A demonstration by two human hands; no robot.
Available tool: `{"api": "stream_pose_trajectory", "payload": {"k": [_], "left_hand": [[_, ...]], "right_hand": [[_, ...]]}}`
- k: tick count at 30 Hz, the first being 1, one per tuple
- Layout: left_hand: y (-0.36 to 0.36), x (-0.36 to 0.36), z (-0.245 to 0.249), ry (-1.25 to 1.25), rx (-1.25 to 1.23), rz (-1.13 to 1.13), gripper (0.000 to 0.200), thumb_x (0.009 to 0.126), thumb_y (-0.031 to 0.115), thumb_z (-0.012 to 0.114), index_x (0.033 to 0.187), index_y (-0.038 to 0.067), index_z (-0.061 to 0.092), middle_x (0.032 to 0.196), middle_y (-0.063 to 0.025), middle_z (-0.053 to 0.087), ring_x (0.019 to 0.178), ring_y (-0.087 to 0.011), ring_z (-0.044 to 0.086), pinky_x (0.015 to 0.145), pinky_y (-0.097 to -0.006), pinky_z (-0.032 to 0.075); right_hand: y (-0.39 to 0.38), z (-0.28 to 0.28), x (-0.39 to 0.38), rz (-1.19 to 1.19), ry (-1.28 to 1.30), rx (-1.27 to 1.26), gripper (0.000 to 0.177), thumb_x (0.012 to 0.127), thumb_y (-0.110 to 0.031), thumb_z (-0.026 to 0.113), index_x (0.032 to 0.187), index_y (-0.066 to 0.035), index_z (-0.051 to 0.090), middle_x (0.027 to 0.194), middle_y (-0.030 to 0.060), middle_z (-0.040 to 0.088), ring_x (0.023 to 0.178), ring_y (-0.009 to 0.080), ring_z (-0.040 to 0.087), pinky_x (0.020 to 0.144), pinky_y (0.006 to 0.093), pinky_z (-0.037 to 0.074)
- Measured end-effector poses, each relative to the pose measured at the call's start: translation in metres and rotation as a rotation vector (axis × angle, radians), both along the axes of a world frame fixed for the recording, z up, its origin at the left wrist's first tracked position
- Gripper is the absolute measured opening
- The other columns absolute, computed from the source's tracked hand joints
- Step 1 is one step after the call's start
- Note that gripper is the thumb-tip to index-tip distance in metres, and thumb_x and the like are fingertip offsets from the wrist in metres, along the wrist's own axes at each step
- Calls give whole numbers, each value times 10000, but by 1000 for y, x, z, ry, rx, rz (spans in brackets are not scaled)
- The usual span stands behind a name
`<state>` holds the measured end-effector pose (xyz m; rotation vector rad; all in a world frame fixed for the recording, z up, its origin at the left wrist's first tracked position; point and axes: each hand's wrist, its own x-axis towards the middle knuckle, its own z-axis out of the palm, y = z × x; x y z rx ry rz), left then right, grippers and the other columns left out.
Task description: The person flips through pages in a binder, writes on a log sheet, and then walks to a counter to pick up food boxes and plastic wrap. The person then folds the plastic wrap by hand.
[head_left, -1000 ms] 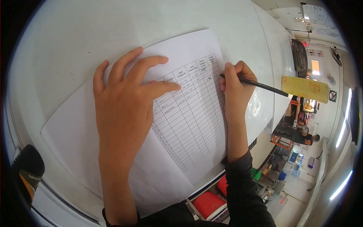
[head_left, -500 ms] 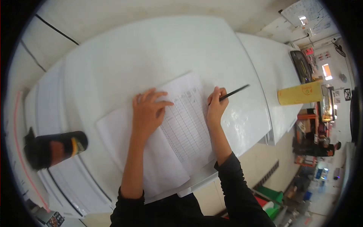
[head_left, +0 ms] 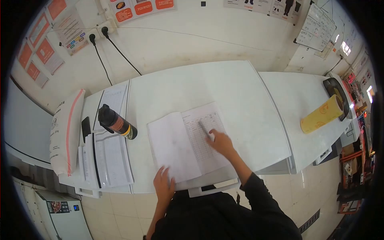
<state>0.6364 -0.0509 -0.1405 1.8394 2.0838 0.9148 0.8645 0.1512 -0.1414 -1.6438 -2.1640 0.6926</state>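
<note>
An open notebook [head_left: 172, 148] lies on the white tabletop [head_left: 192, 86], its right page ruled as a table with small writing. My right hand [head_left: 221, 143] is closed around a dark pen [head_left: 203, 127], whose far end lies over the upper part of the ruled page. At the notebook's lower left edge is my left hand [head_left: 163, 185], fingers apart and holding nothing. To the left of the notebook a black bottle [head_left: 118, 123] with an orange and yellow label lies tilted in view.
Papers and a binder [head_left: 113, 160] are at the left, beside a white sack [head_left: 66, 132] with a red stripe. A yellow roll [head_left: 322, 114] and a black device [head_left: 335, 89] occupy the right surface. Two plugs [head_left: 105, 31] with cables are on the wall.
The view has tilted up, showing more wall. My left hand has moved from the middle of the notebook to its lower edge. My right hand has brought the pen over the ruled page.
</note>
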Motion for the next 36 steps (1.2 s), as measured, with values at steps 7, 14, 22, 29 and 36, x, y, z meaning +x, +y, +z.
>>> {"api": "stream_pose_trajectory", "payload": {"k": [7,14,22,29,36], "left_hand": [[-29,-11,-44,-374,86,246,545,859,205,547,1289,-59,341,1299,-241,376,1196,-372,366,1019,-435,269],[12,-24,-35,-366,45,123,650,831,260,591,1324,-35,286,1337,-243,331,1262,-375,282,1043,-444,224],[3,-19,-34,-291,-105,148,816,749,344,668,1343,-8,234,1340,-332,246,1274,-419,258,1009,-504,261],[45,-26,-60,-656,-73,344,820,700,387,711,1257,-64,315,1188,-296,438,1111,-387,460,917,-448,389],[56,-27,-83,-468,-9,262,714,778,335,649,1304,-36,337,1203,-246,496,1112,-382,480,958,-419,373]], "right_hand": [[-87,-9,-9,177,313,-82,432,778,-235,632,1140,-29,513,1003,181,512,886,360,546,769,418,455],[-102,-19,-46,-55,277,79,299,780,-217,623,1014,-38,570,881,176,560,827,327,565,704,410,456],[-87,-23,-78,-343,48,191,180,749,-184,646,840,-33,607,754,127,624,704,297,604,629,383,467],[-64,-27,-70,-236,-205,166,117,718,-122,597,783,-25,589,787,178,622,780,354,596,665,434,467],[-48,-51,-55,78,0,115,229,587,-147,667,709,21,571,664,170,578,594,333,570,585,410,456]]}}
